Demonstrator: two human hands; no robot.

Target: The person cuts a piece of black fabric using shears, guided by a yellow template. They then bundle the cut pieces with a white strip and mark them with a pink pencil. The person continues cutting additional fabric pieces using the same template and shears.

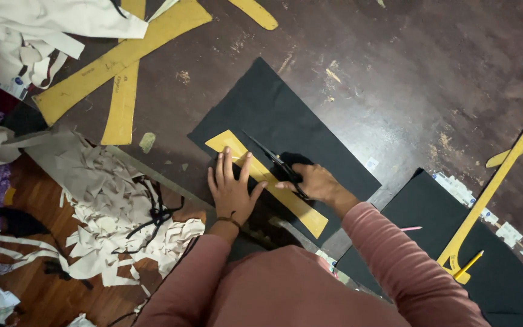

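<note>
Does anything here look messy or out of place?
Yes. A heap of pale fabric offcuts lies spilled over the floor left of the table, tangled with black strips. The tabletop is scuffed and scratched. The left hand presses a yellow pattern piece on black fabric; the right hand holds scissors.

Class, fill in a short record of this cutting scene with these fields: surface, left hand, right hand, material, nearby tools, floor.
surface: dark worn table
left hand: left hand pressed flat on the yellow pattern strip
right hand: right hand gripping black scissors, blades along the strip's edge
material: black fabric under the strip
nearby tools: yellow curved ruler and yellow pencil on a second black piece
floor: pale fabric scraps heaped at left
</note>
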